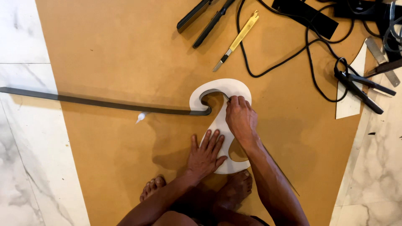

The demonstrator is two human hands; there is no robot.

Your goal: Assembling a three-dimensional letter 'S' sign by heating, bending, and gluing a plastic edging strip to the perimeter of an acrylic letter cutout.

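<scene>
A long grey strip (100, 102) runs from the left edge of the brown board (117, 50) on the floor, its long axis nearly level, dipping slightly to the right, where it curls up along the inner curve of the white cut-out shape (222, 90). The shape lies directly ahead of the person, its long axis running from the feet up and away. The left hand (205, 155) lies flat, fingers spread, pressing the shape's lower half. The right hand (240, 119) is the nearer one to the strip's end: its fingertips are pinched together at the upper inner curve, apparently on the strip where it meets the shape, though what they grip is hidden. Further right lie a yellow utility knife (238, 38), black cables (310, 50) and scissors (360, 86).
</scene>
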